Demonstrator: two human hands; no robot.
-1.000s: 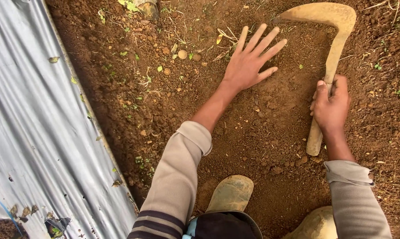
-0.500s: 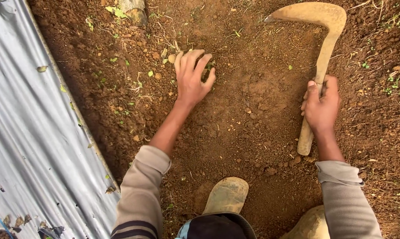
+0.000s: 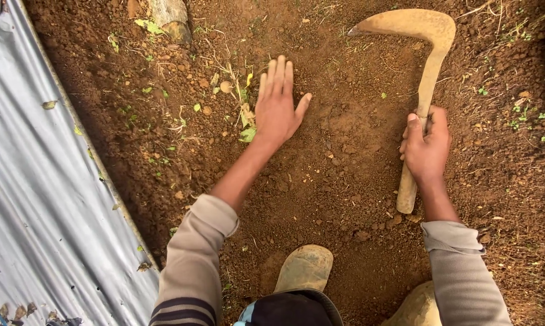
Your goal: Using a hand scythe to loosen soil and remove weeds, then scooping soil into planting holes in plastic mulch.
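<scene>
Gripping the wooden handle of a curved sickle (image 3: 426, 72), right hand (image 3: 426, 148) is closed around it; blade hooks away from the person, lying on the soil (image 3: 345, 181). Left hand (image 3: 277, 108) is open, palm flat on the soil, well left of the sickle, touching uprooted weeds (image 3: 245, 115). Silver plastic sheet (image 3: 37, 211) far left; muddy boot (image 3: 305, 265) below the sickle.

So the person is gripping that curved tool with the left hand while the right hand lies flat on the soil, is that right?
Not quite: the hands are swapped. In the head view the right hand grips the handle of the curved tool, while the left hand lies flat, fingers together, on the soil.
</scene>
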